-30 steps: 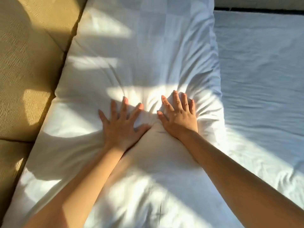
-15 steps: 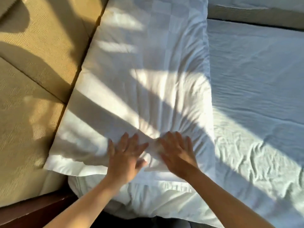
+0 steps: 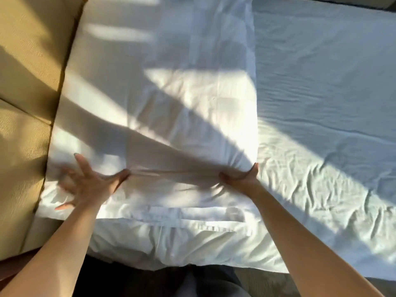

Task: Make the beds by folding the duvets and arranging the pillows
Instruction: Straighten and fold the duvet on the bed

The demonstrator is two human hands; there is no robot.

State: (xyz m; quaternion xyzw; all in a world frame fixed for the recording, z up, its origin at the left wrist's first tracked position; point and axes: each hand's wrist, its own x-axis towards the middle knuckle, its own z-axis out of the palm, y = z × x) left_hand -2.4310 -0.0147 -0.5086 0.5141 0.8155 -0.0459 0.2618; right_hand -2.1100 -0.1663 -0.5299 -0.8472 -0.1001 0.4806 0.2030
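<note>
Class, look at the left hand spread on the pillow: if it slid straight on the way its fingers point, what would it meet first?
Probably the tan padded panel beside the pillow; the left hand points up-left across pillow, though blur makes that uncertain.

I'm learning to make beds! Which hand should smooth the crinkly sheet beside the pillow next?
Probably the right hand. It rests at the edge of the pillow, just beside the wrinkled sheet. The left hand presses the far side, by the headboard, so it would have to cross over.
</note>
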